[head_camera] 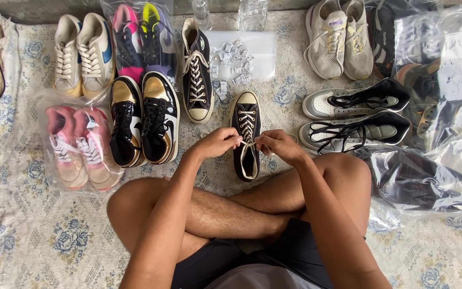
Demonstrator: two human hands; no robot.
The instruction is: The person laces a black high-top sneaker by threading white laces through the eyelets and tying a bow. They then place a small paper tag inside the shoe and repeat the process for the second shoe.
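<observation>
A floral rug (38,235) is spread over the floor, and on it a crowd of footwear is laid out around crossed bare legs. At the right, black-and-white high-tops (351,115) and bagged shoes (418,179) lie just beside the right knee; at the left, a black-and-gold pair (144,120) and a bagged pink pair (78,144) lie near the left knee. A black canvas high-top (245,136) is set upright in the middle, toe pointing away, its twin (196,72) lying apart to the upper left. The cream lace (247,128) is gripped at both sides: the left hand (217,142) is pinched shut on one end, the right hand (279,145) is closed on the other, both just above the shoe's upper eyelets. Several risks can be judged from this. The shoe is not steadied by anything, so it could be tipped or dragged by an uneven pull. A lace end could be slipped from the fingers, and the lacing slackened. The neighbouring pairs could be knocked by a shifted knee, being so close.
</observation>
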